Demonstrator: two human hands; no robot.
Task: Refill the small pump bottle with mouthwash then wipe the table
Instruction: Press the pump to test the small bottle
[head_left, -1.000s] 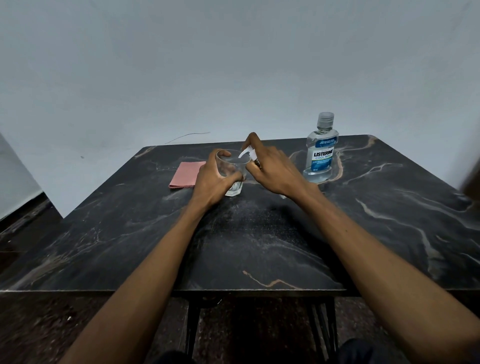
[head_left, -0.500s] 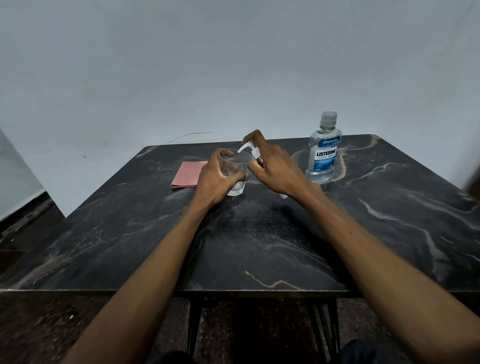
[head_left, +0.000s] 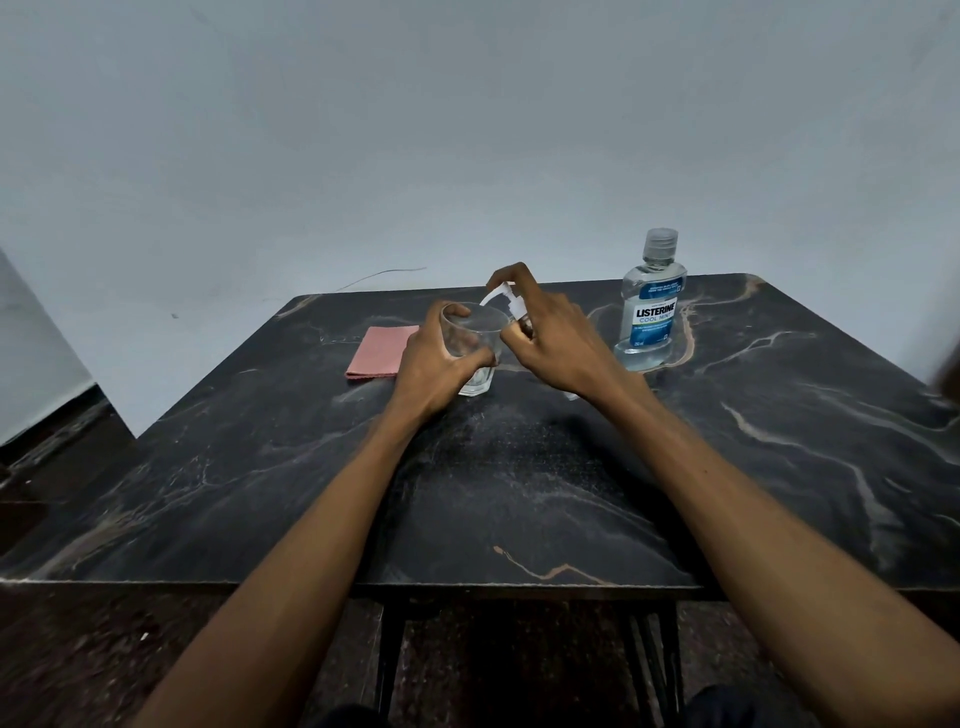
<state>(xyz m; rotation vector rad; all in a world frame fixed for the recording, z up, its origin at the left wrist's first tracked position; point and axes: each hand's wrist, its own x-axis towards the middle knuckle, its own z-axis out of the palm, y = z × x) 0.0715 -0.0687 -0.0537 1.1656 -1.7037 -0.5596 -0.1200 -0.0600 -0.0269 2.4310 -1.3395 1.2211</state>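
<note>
My left hand grips a clear drinking glass standing on the black marble table. My right hand holds the small pump bottle, whose body is hidden behind the hand. Only the white pump head shows, its spout over the glass rim and my index finger on top of it. The capped Listerine mouthwash bottle stands upright to the right, apart from both hands. A folded pink cloth lies flat left of the glass.
A pale wall rises right behind the table's far edge. The floor and dark table legs show below the near edge. A thin wire runs along the wall behind the table.
The pump head has risen from under my right hand and my index finger has lifted with it. My left hand stays on the glass. The view has shifted slightly.
</note>
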